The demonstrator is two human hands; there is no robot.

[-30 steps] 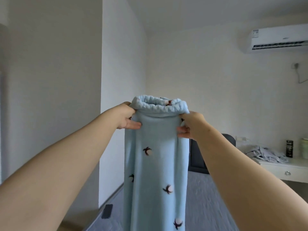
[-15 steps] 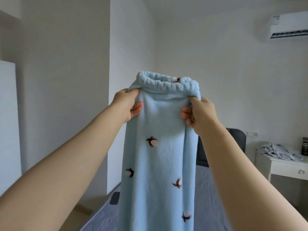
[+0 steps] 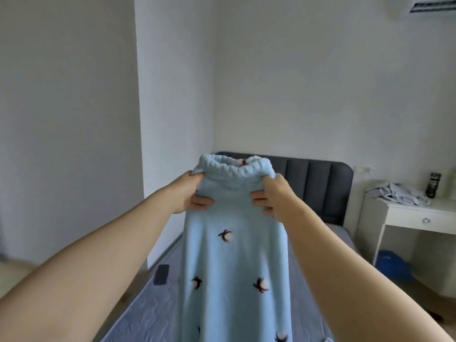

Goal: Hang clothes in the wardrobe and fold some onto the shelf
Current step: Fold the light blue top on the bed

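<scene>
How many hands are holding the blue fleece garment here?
2. The left hand holds the blue fleece garment just under its waistband on the left edge; the right hand holds the right edge at the same height. No other hand shows.

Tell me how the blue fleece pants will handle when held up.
Likely floppy: the blue fleece pants hang limp below the left hand and right hand. Probably light, since they are held at arm's length. The fuzzy pile should resist slipping.

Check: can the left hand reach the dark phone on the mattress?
Probably not yet: the left hand grips the waistband of the blue trousers, as does the right hand. No obstacle shows between it and the phone below on the mattress; letting go should free it.
</scene>
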